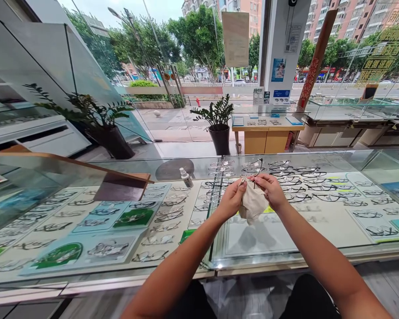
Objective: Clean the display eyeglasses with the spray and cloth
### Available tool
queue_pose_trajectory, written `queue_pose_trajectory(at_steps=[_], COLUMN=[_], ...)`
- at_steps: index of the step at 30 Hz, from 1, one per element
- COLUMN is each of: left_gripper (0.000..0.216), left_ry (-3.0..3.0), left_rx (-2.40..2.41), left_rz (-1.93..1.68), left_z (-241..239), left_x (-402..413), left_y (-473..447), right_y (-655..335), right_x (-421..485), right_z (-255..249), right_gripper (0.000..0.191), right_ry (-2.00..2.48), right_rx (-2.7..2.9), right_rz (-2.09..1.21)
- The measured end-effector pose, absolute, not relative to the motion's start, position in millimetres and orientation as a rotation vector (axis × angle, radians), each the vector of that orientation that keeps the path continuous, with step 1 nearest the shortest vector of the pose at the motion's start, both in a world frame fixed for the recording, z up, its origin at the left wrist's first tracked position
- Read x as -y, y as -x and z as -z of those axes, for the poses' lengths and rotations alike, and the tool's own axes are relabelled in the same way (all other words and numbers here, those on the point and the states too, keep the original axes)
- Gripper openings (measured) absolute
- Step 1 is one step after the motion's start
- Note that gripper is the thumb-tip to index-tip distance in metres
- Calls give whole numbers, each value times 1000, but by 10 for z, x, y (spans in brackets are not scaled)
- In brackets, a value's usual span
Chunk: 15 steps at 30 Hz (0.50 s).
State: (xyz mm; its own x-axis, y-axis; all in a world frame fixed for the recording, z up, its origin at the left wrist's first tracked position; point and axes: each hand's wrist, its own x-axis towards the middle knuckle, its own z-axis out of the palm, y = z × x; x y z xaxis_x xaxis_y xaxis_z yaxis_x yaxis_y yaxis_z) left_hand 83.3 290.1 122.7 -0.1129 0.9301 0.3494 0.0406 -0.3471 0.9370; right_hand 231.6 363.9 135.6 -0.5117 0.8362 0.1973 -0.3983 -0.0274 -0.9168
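Above the glass counter my left hand point(231, 198) is closed on a pale beige cloth point(253, 204), which hangs down between my two hands. My right hand point(271, 189) pinches a pair of eyeglasses point(261, 165) at the cloth's upper right edge. One dark temple of the glasses sticks up above my fingers. Most of the lenses and frame is hidden by the cloth and fingers. A small white spray bottle point(186, 177) stands on the counter to the left of my hands.
Beneath the counter glass point(252, 254) lie rows of eyeglasses point(332, 198). A wooden-edged panel point(126, 175) rests at the left. Beyond the counter stand potted plants point(219, 133), a wooden display table point(269, 139) and large windows onto a street.
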Motion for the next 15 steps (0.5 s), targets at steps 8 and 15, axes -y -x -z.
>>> queue_pose_trajectory(at_steps=[8, 15], left_gripper=[63, 67], left_ry=[-1392, -1353], left_rx=[-1139, -1215], left_rz=[-1552, -1616], left_z=[-1215, -1197], left_x=[-2883, -2943], left_y=[-832, -801], right_y=[-2311, -2305], right_x=[-3656, -3636], right_z=[-1332, -1321], right_gripper=[38, 37], right_ry=[494, 424], right_rx=[1369, 1468], right_rz=[-1654, -1642])
